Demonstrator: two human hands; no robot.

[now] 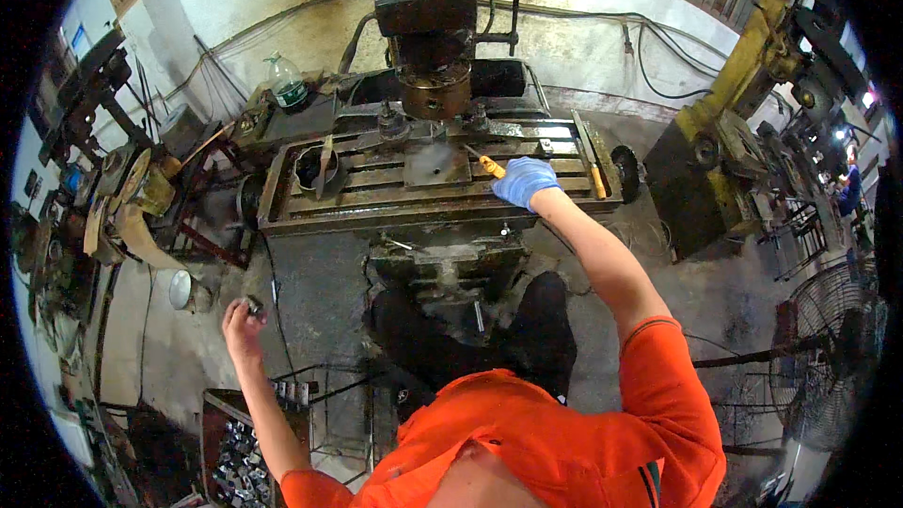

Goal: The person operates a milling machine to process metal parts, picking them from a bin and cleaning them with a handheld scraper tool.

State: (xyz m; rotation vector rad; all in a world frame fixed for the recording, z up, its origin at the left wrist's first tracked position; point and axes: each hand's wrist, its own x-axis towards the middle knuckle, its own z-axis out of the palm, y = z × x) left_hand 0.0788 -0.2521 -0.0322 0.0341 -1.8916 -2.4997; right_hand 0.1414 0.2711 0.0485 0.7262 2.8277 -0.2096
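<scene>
Of the two hands, the bare left hand [243,327] pinches a small metal piece [253,306] out to the left, near a crate [209,406] of similar pieces [241,467]; the blue-gloved right hand [527,183] has its fingers closed round a yellow-handled tool [490,166]; that tool is over the slotted machine bed [367,198], its thin end beside a flat metal block [435,167].
</scene>
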